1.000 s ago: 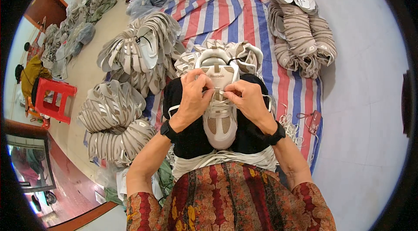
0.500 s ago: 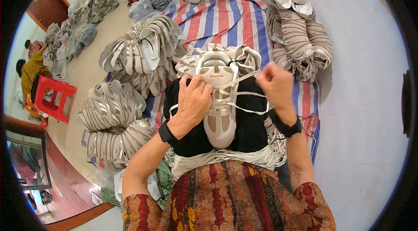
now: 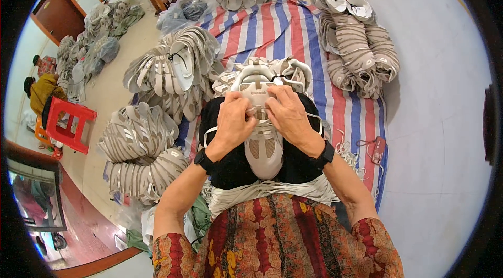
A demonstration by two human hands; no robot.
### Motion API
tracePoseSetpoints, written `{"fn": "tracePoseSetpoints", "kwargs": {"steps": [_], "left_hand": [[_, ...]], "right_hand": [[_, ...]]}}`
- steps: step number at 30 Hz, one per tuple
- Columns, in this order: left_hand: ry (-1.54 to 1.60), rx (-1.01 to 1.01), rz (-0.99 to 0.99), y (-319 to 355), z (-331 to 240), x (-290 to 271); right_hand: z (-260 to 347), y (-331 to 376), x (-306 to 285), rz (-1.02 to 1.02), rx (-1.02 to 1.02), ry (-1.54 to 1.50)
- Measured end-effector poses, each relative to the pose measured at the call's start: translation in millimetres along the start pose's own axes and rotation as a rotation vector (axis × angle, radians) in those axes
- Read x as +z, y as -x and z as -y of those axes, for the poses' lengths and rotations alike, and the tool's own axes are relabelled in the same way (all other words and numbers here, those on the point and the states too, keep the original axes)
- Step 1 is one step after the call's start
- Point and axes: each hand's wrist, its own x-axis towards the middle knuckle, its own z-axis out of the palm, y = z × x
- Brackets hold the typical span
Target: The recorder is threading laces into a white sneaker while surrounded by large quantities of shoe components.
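Observation:
A beige and white sneaker upper (image 3: 264, 158) lies over my black-clad lap, toe toward me. My left hand (image 3: 234, 121) is closed on its left eyelet edge, fingers bent in toward the tongue (image 3: 257, 95). Against the opposite eyelet edge, my right hand (image 3: 290, 115) is closed in a pinch; its fingertips hide whatever they hold. A white shoelace (image 3: 210, 132) loops out beside my left wrist, and more lace shows by the right wrist. Just beyond the collar lie more uppers (image 3: 293, 75), bound with a black tie.
Bundled uppers stand at left (image 3: 140, 129) and right (image 3: 361, 47) on a striped sheet (image 3: 277, 21). White laces (image 3: 267, 190) lie across my lap. A red stool (image 3: 70, 125) stands at far left near another person (image 3: 44, 92). A small pinkish-red object (image 3: 375, 149) lies at right.
My right hand has come back leftward and down from the stretched lace onto the upper, beside my left hand. My left hand stays at the left eyelets.

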Motion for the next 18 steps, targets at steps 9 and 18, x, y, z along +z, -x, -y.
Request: {"fn": "tracePoseSetpoints", "kwargs": {"steps": [9,18], "left_hand": [[-0.339,0.371,-0.095,0,-11,-7],[-0.266,0.311,-0.191,-2,2,-8]], "right_hand": [[-5,-3,-3,0.042,-0.023,-0.007],[-8,-12,-16,-0.110,-0.022,0.131]]}}
